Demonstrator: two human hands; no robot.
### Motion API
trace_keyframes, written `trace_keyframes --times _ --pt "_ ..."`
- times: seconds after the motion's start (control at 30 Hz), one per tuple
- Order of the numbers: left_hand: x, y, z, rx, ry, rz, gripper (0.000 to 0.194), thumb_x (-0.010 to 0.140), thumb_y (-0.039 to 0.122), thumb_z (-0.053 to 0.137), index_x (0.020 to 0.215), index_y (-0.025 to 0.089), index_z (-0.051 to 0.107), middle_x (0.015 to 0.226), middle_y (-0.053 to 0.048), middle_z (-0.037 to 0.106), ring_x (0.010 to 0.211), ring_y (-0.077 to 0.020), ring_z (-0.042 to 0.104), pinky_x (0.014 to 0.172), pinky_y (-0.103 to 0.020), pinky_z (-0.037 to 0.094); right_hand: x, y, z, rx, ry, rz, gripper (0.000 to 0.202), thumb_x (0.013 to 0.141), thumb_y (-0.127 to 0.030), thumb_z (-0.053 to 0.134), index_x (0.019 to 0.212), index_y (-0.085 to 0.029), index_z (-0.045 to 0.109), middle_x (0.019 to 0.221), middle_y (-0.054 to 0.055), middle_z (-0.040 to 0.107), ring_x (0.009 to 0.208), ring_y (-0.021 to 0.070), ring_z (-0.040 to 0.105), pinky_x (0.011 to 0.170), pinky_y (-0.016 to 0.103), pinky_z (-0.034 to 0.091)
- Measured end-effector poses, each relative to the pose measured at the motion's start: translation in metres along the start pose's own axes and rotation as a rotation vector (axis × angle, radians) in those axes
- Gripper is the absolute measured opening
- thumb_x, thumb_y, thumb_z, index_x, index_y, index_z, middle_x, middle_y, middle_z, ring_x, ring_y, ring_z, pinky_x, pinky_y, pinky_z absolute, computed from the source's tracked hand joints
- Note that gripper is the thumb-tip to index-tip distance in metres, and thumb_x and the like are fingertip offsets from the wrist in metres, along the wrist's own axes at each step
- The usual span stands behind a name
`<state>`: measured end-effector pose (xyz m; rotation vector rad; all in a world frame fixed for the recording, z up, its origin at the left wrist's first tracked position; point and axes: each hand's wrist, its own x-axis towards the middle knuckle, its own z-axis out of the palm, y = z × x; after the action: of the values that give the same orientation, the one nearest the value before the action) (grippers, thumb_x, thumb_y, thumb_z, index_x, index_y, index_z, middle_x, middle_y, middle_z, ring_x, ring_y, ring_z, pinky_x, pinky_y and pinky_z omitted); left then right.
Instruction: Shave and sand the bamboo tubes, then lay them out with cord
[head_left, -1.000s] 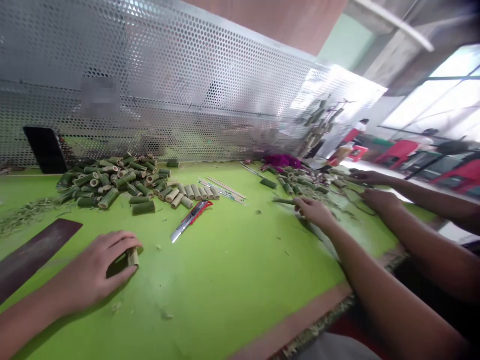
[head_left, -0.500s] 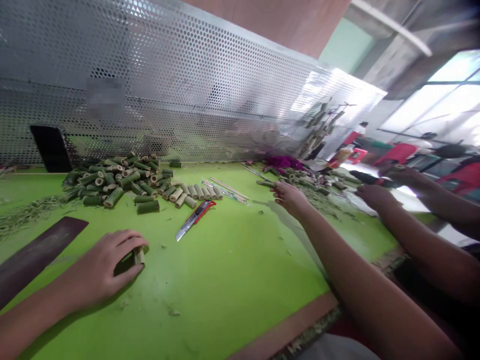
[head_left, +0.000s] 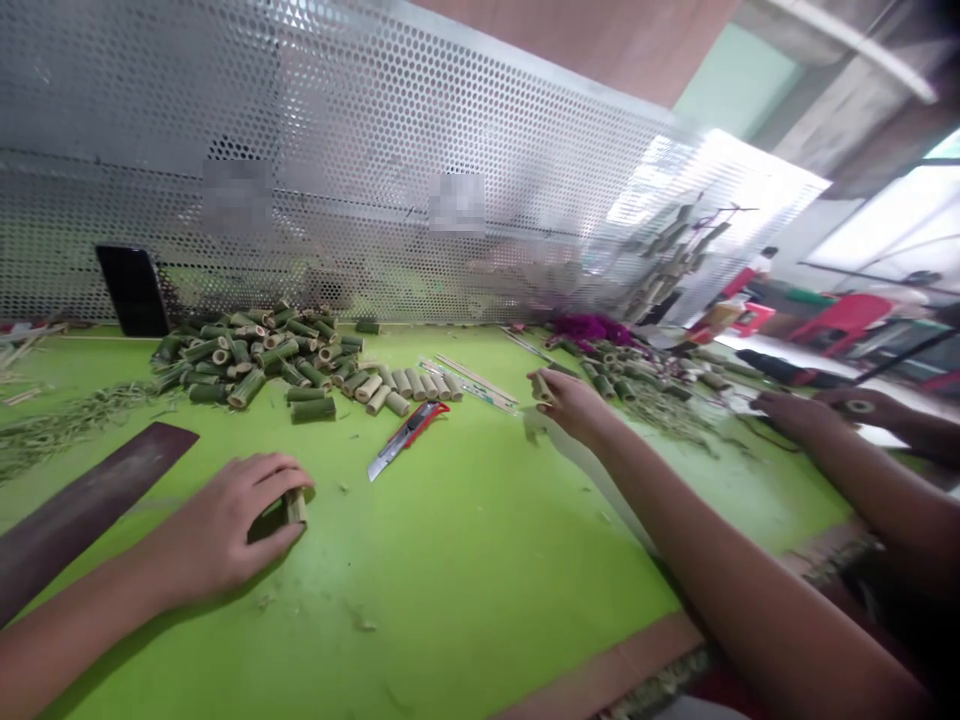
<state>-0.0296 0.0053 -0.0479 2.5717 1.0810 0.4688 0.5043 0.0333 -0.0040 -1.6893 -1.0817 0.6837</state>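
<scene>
My left hand (head_left: 232, 520), low on the left of the head view, grips a short bamboo tube (head_left: 298, 508) between thumb and fingers, close to the green tabletop. My right hand (head_left: 574, 402) reaches out over the far middle of the table, its fingers closed on another short bamboo piece (head_left: 539, 387). Between the hands lies a red utility knife (head_left: 409, 438) with its blade out. Behind it, several pale scraped tubes (head_left: 420, 384) stand in a row beside a heap of green bamboo tubes (head_left: 255, 352).
A dark flat strip (head_left: 97, 500) lies left of my left hand, near bamboo shavings (head_left: 82, 425). A phone (head_left: 133, 290) leans on the perforated metal screen (head_left: 375, 170). Thin sticks (head_left: 472, 382) lie behind the knife. At right, a co-worker's hands (head_left: 795, 415) work near more bamboo pieces and purple material (head_left: 592, 330).
My right hand has drawn back slightly left and nearer, bringing its bamboo piece along. My left hand keeps its tube. The whole view has shifted as the head turned left.
</scene>
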Motion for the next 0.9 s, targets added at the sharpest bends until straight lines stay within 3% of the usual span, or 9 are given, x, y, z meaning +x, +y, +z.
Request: trace_keyframes --times 0.13,0.23,0.33,0.43,0.67,0.9 --pt "-0.001 0.000 0.001 0.001 0.009 0.000 0.045 0.100 0.059 0.049 0.131 0.032 0.068 0.137 -0.007 0.066 0.120 -0.0328 0.066 0.095 -0.047 0.062 -0.003 -0.004 0.010 0.050 -0.070 0.099 0.030 0.104 -0.040 0.062 0.124 -0.017 0.065 0.120 0.009 0.068 0.098 0.0185 0.068 0.084 0.037 0.061" --pt "0.000 0.003 -0.002 0.001 0.018 0.018 0.044 0.100 0.056 0.052 0.131 0.031 0.068 0.135 -0.008 0.068 0.118 -0.0316 0.067 0.095 -0.046 0.061 -0.008 -0.009 0.018 0.087 -0.124 0.087 0.022 0.104 -0.037 0.060 0.107 -0.016 0.067 0.102 0.005 0.069 0.077 0.0125 0.066 0.069 0.027 0.059" --pt "0.001 0.008 -0.009 0.003 0.003 0.030 0.042 0.100 0.054 0.053 0.130 0.029 0.069 0.134 -0.009 0.069 0.117 -0.0312 0.067 0.096 -0.047 0.061 -0.015 -0.017 0.025 0.115 -0.185 0.066 0.024 0.102 -0.039 0.061 0.090 -0.019 0.066 0.085 0.002 0.066 0.058 0.0086 0.058 0.053 0.020 0.053" --pt "0.002 0.012 -0.013 0.009 -0.013 0.031 0.042 0.100 0.053 0.053 0.129 0.028 0.070 0.134 -0.010 0.070 0.116 -0.0319 0.068 0.096 -0.048 0.062 -0.020 -0.026 0.034 0.129 -0.246 0.054 0.028 0.098 -0.045 0.064 0.086 -0.020 0.062 0.073 -0.001 0.060 0.047 0.0074 0.049 0.042 0.019 0.043" --pt "0.004 0.015 -0.014 -0.005 -0.023 0.017 0.041 0.099 0.049 0.054 0.128 0.026 0.070 0.133 -0.011 0.070 0.116 -0.0321 0.068 0.099 -0.050 0.060 -0.019 -0.044 0.064 0.166 -0.358 0.024 0.030 0.097 -0.048 0.059 0.087 -0.022 0.050 0.071 -0.003 0.057 0.044 0.0066 0.037 0.040 0.018 0.032" --pt "0.005 0.019 -0.018 0.005 -0.034 0.036 0.040 0.100 0.048 0.051 0.128 0.025 0.069 0.133 -0.012 0.069 0.117 -0.0314 0.067 0.099 -0.047 0.058 -0.010 -0.063 0.089 0.092 -0.408 0.080 0.026 0.096 -0.045 0.047 0.089 -0.021 0.053 0.056 -0.004 0.046 0.042 0.0127 0.033 0.038 0.023 0.030"
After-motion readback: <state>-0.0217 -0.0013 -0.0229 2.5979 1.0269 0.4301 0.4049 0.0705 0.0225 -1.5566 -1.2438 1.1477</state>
